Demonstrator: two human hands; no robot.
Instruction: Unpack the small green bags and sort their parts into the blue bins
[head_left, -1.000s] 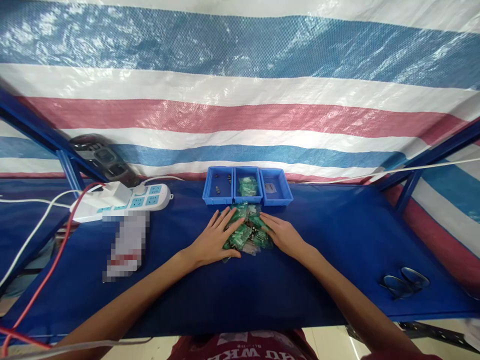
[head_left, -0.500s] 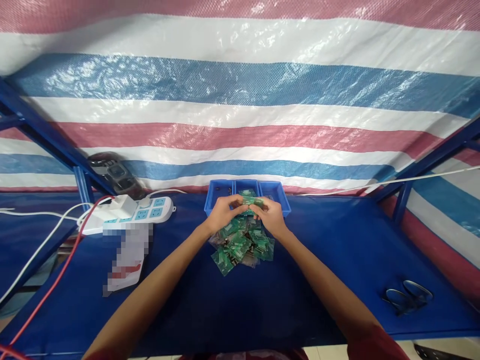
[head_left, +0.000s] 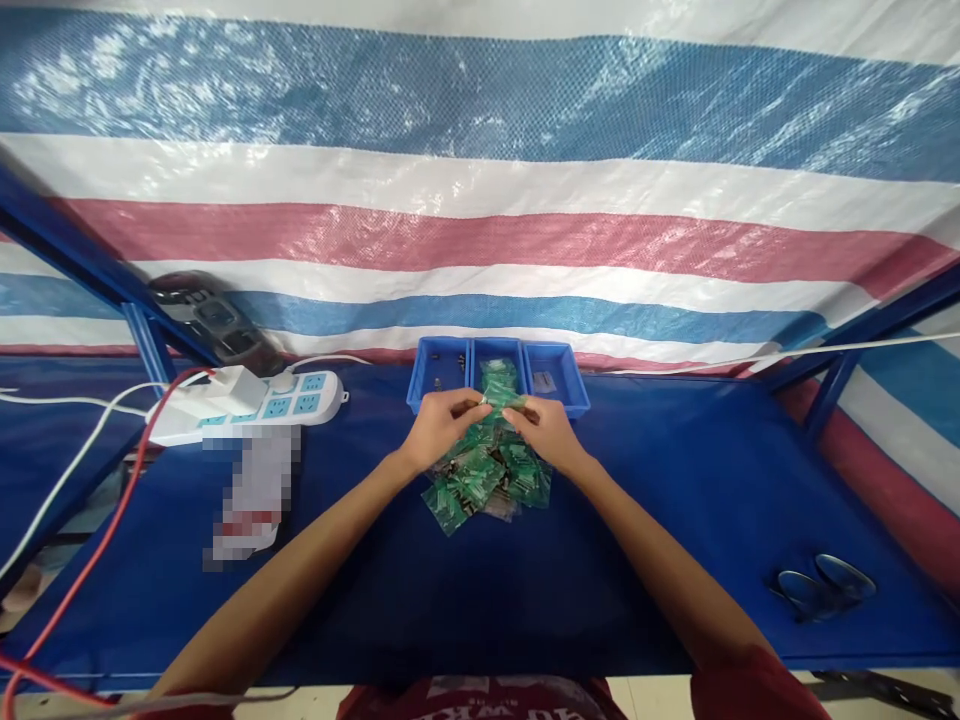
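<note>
Both of my hands meet over the front edge of the middle blue bin (head_left: pixel 496 347). Between them is a small clear bag with green contents (head_left: pixel 499 398). My left hand (head_left: pixel 444 428) pinches its left side and my right hand (head_left: pixel 549 430) pinches its right side. Just below my hands, a pile of similar green bags (head_left: pixel 480 478) lies on the blue table (head_left: pixel 480 600). More green pieces show inside the middle bin. A few small dark parts sit in the left bin (head_left: pixel 441 370), and a small pale item is in the right bin (head_left: pixel 553 375).
At the left are a white power strip (head_left: pixel 319 397) with plugs and cables, a blurred-out flat object (head_left: pixel 259 490) and a dark shiny object (head_left: pixel 217 320). Glasses (head_left: pixel 825 588) lie at the right. Striped sheeting (head_left: pixel 480 240) hangs behind the bins.
The camera view has tilted down, so more of the three bins shows. My hands still hold the small bag, with their fingertips slightly further apart.
</note>
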